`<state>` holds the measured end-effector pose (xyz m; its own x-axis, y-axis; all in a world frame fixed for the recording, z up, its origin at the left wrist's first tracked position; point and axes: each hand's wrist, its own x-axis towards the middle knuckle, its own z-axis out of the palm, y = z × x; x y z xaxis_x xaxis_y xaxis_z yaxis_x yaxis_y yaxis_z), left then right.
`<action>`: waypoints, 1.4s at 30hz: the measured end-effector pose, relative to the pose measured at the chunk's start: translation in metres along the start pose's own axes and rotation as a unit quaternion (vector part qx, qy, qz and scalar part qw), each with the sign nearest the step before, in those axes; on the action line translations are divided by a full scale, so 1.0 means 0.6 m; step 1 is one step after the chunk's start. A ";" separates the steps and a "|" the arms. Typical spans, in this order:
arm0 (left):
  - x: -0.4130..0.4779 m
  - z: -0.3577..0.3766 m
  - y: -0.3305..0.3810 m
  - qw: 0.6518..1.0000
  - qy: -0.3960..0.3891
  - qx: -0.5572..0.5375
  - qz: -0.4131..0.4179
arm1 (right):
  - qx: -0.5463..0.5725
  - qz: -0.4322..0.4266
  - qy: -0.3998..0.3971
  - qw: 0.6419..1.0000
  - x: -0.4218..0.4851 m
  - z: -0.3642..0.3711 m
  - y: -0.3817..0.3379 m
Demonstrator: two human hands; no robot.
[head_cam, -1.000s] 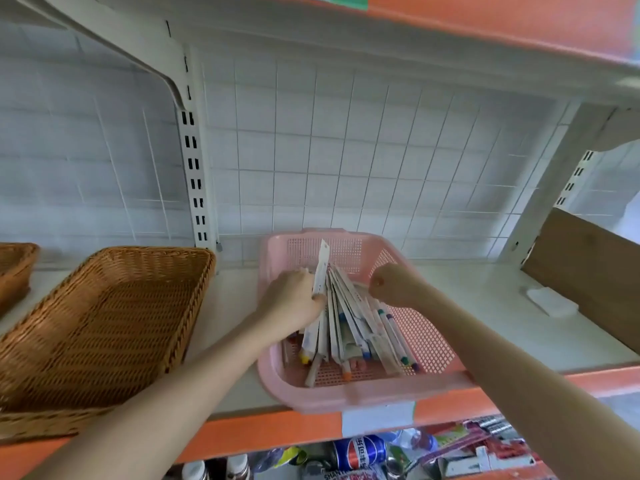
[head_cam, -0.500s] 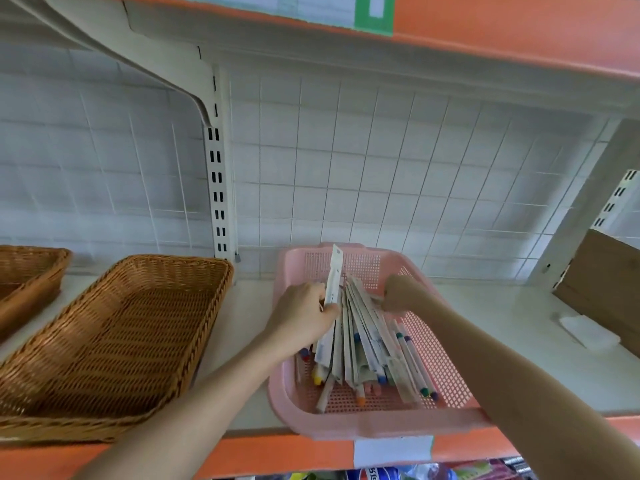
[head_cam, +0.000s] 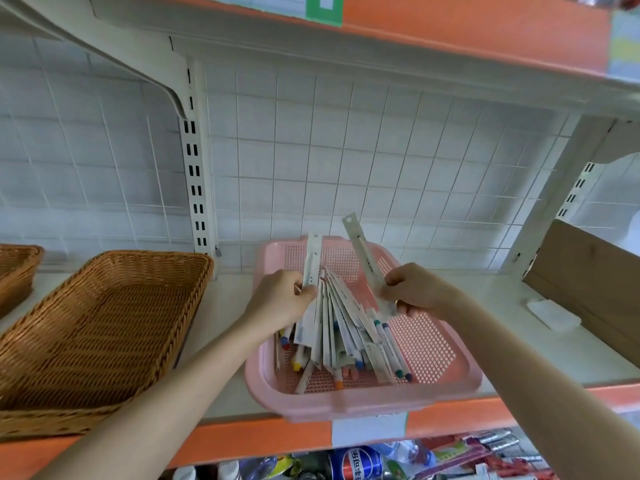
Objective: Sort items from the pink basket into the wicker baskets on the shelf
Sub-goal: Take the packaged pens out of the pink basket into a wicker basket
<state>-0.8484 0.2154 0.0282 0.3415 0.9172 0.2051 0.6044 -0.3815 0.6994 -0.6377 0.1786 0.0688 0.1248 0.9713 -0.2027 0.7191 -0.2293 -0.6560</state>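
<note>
Because the pink basket (head_cam: 363,407) at lower centre of the frame holds only slim stationery, everything in it should be light and easy to lift, though the loose pile is likely to slide and fan apart. The right hand (head_cam: 415,292) pinches a flat ruler (head_cam: 362,251) near its lower end, fingers curled round it, and the long end points up toward the wire grid. It looks like thin, stiff plastic, though blur makes the material hard to confirm. Held so low it may wobble, and a grip nearer its middle would steady it. The left hand (head_cam: 280,301) curls round a white packaged strip (head_cam: 311,258) that rises from the pens (head_cam: 349,341) leaning together inside the basket. Their smooth wrappers are probably slippery, so taking a few at a time, mid-length, should hold best. The wicker basket (head_cam: 97,323) sits at left on the shelf (head_cam: 228,323), apart from the pink one.
</note>
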 end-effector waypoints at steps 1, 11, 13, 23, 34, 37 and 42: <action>-0.001 0.000 0.001 1.000 0.003 -0.008 -0.003 | 0.042 -0.003 -0.009 0.999 -0.009 0.004 0.000; -0.011 -0.026 0.018 0.992 0.028 -0.111 -0.047 | 0.148 -0.045 -0.032 0.987 -0.042 0.042 -0.038; -0.018 -0.044 0.014 0.985 0.043 -0.153 -0.071 | 0.138 -0.060 -0.028 0.988 -0.045 0.051 -0.057; -0.094 -0.192 -0.071 0.953 0.056 -0.263 -0.141 | 0.094 -0.149 -0.087 0.981 -0.054 0.157 -0.216; -0.219 -0.436 -0.310 0.951 0.073 -0.250 -0.167 | 0.137 -0.147 -0.112 0.973 -0.059 0.409 -0.439; -0.253 -0.521 -0.393 0.937 0.118 -0.275 -0.182 | 0.141 -0.150 -0.089 0.974 -0.064 0.495 -0.499; -0.277 -0.616 -0.496 0.918 0.134 -0.301 -0.220 | 0.152 -0.135 -0.058 0.977 -0.066 0.606 -0.568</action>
<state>-1.3510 0.2188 0.0389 -0.0777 0.9934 -0.0839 0.1064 0.0919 0.9901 -1.1359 0.1950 0.0361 -0.1324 0.9892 -0.0624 0.4761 0.0082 -0.8793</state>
